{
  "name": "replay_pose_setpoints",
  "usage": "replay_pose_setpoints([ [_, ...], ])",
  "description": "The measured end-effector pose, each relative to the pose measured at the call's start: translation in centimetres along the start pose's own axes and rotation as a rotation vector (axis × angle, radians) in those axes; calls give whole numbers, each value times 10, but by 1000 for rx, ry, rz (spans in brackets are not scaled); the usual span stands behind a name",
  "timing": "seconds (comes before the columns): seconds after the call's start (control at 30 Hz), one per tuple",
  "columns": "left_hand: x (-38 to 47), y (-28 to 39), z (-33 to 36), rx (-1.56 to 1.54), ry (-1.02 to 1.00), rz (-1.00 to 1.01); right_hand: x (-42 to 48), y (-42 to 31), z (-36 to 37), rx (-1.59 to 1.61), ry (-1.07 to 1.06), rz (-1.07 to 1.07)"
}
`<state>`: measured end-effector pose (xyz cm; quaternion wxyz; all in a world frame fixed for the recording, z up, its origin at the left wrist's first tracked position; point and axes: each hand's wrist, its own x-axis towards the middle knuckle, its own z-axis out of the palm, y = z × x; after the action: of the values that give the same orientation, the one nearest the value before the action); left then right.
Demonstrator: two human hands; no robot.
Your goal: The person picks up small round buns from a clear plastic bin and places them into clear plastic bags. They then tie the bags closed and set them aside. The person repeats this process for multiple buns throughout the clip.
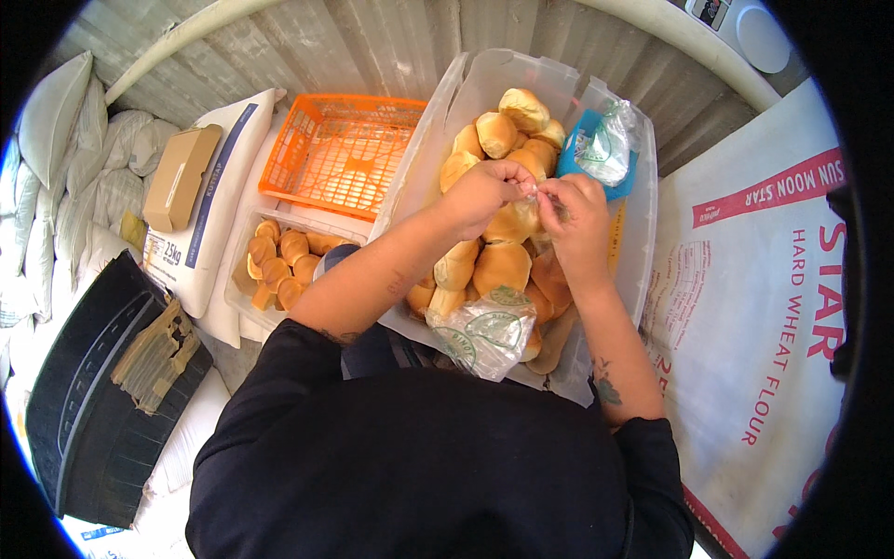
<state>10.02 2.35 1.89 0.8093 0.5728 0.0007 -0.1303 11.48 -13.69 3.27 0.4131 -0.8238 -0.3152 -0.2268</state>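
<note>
My left hand (492, 195) and my right hand (576, 213) meet over a large translucent plastic bin (646, 244). The fingertips of both pinch the gathered top of a clear plastic bag, and a bread roll (512, 222) shows just below them, seemingly inside it. Several golden bread rolls (501, 267) fill the bin around my hands. Near me, printed clear plastic bags (489, 335) lie on the rolls at the bin's near end. A blue plastic basket (571, 143) at the bin's right side holds more clear bags (611, 150).
Left of the bin sit an orange plastic crate (279, 164) and a smaller clear container (237, 279) of rolls. Farther left are a cardboard box (180, 178) on a flour sack (241, 161) and a black plastic container (105, 391). A large flour sack (733, 293) stands at right.
</note>
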Motion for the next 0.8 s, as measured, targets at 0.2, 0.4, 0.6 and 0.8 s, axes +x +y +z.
replay_pose_setpoints([
  [0.2,-4,6,4,-129,58,-189,-1,3,2,-21,13,-76],
  [0.4,-4,7,12,-120,152,-117,-2,2,3,-25,66,-55],
  [0.6,1,-1,7,-78,90,-60,-2,5,1,-155,77,-110],
  [0.8,8,-1,-3,717,194,150,2,10,-6,-176,-12,-77],
])
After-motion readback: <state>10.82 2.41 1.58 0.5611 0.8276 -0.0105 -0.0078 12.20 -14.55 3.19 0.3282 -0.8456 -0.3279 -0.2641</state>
